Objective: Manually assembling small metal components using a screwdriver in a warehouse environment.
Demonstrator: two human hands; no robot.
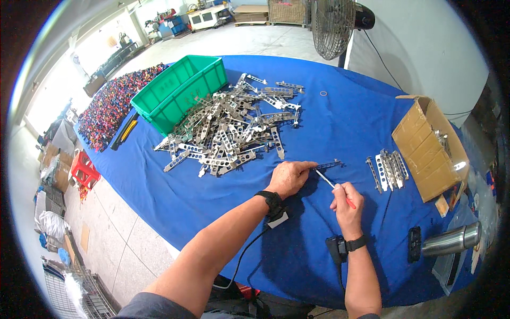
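A black strap (356, 244) circles the person's right wrist, another (273, 202) the left. At the near right of the blue-covered desk (350, 119) lie a steel flask (451, 239) and, just beside it, a small black object (414, 244). The right hand (348, 205) is closed on a slim red-handled tool (326, 179), its tip at the left end of a perforated metal strip (330, 164). The left hand (290, 177) has its fingertips at that same end; whether they pinch or only press, I cannot tell. The strip sits in front of the hands, above or on the cloth. To its right, similar strips (389, 170) stand in a row near an open cardboard box (425, 151). Farther off, a metal pile (228, 130) leans against a green crate (183, 90); beyond the desk is a fan (333, 29).
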